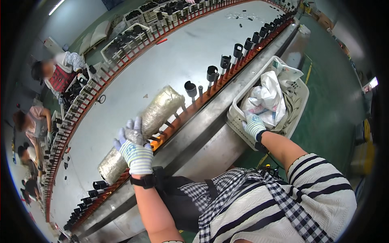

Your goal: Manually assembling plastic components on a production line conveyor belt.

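Observation:
My left hand (134, 152), in a striped knit glove, grips the middle of a long cylindrical bundle wrapped in clear film (160, 111), fingers spread over its surface. The bundle lies at a slant over the near edge of the conveyor, covering some of the pegs there. My right hand (254, 126), gloved the same way, reaches into a white plastic basket (300, 106) at the right. Its fingers close at the lower edge of a crumpled white plastic bag (270, 94); the fingertips are partly hidden.
Upright pegs with black cylindrical parts (212, 73) line the near edge of the light conveyor surface (194, 48). A metal ledge (202, 129) runs between me and it. Co-workers (60, 77) sit along the far side, beside crates of black parts (125, 40).

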